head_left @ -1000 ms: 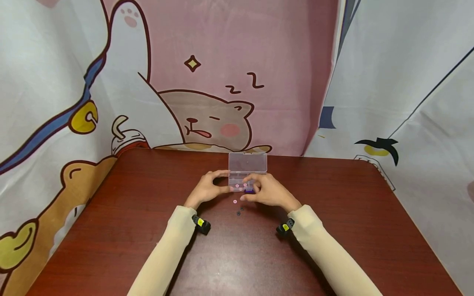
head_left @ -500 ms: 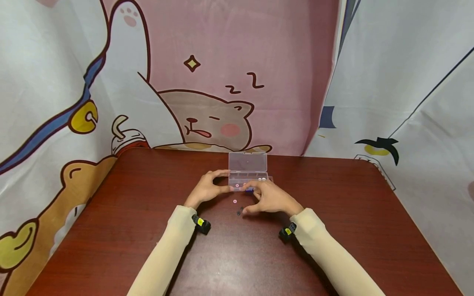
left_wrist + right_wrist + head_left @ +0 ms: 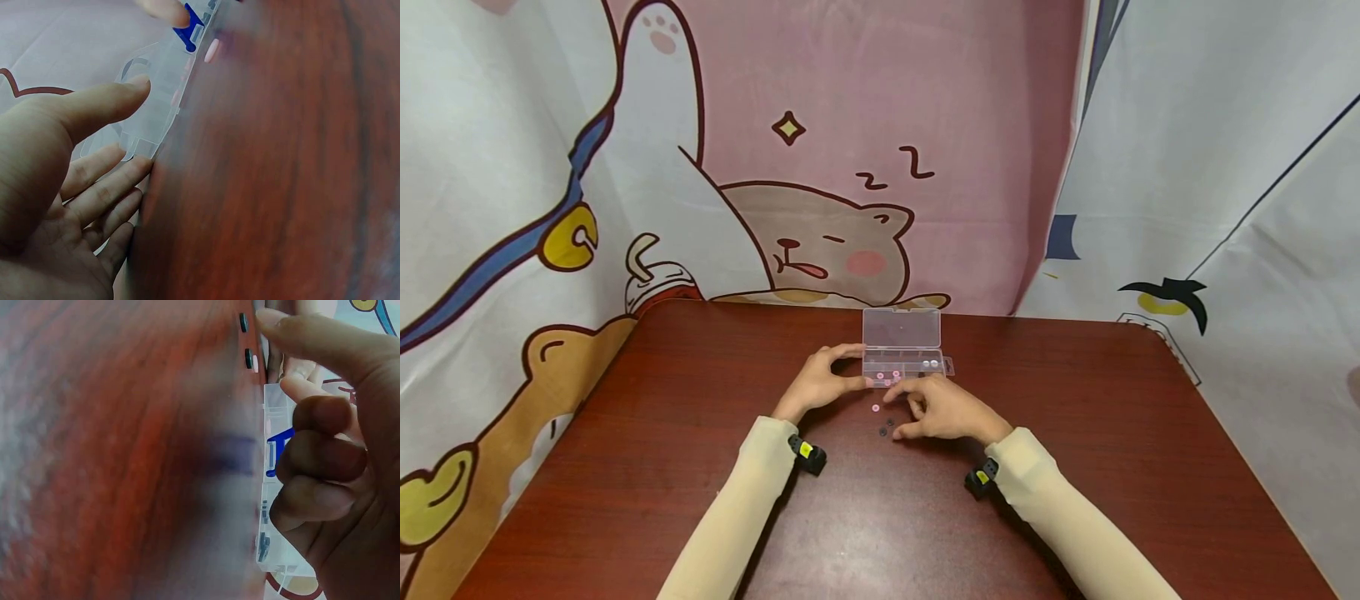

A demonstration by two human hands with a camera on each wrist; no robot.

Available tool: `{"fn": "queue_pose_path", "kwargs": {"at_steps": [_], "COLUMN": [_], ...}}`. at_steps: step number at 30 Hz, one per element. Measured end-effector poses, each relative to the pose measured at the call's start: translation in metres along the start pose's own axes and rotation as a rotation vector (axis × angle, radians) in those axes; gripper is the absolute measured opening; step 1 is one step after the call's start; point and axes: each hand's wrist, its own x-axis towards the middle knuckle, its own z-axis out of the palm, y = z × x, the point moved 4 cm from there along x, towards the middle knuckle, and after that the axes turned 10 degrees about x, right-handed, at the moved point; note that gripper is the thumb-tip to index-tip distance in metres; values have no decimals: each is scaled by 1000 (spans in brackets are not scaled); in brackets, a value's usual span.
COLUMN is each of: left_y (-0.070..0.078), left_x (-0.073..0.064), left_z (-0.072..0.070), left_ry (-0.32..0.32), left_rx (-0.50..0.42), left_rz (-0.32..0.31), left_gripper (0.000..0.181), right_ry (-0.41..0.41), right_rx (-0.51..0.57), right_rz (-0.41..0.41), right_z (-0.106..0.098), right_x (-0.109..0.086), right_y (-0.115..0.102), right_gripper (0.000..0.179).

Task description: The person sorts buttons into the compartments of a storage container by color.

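Observation:
A clear plastic compartment box [image 3: 901,329] stands near the table's far edge, its lid raised at the back. My left hand [image 3: 822,379] grips the box's left end, thumb at the front corner and fingers behind. Just in front of the box, my right hand [image 3: 943,408] has thumb and index finger stretched apart, the other fingers curled, with nothing held. The index fingertip is close to a small pink disc [image 3: 876,408] on the table. Two small black discs [image 3: 883,432] lie nearer, beside the thumb tip. A blue latch [image 3: 281,447] shows on the box's front.
Inside the box, pink discs [image 3: 896,374] lie in the left front compartments and white discs [image 3: 930,364] at the right. More dark discs [image 3: 264,547] show through its wall. The brown table [image 3: 1075,467] extends around; a printed cloth [image 3: 985,167] hangs behind.
My right hand has come from over the box toward me, to the discs on the table, uncovering the box's right compartments. The left hand has stayed on the box.

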Motion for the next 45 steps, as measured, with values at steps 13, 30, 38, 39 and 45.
{"fn": "queue_pose_path", "kwargs": {"at_steps": [13, 30, 38, 39, 45], "left_y": [0, 0, -1, -1, 0], "left_x": [0, -1, -1, -1, -1], "left_z": [0, 0, 0, 1, 0], "left_ry": [1, 1, 1, 2, 1], "left_rx": [-10, -16, -18, -18, -24], "left_rz": [-9, -3, -9, -8, -2], "left_gripper": [61, 60, 60, 60, 61], "right_ry": [0, 28, 32, 34, 41], "right_rx": [-89, -132, -167, -169, -159], "right_rz": [0, 30, 39, 39, 30], "right_z": [5, 7, 8, 8, 8], "right_x": [3, 5, 7, 7, 6], "right_y": [0, -1, -3, -3, -3], "right_gripper": [12, 6, 7, 8, 8]}}
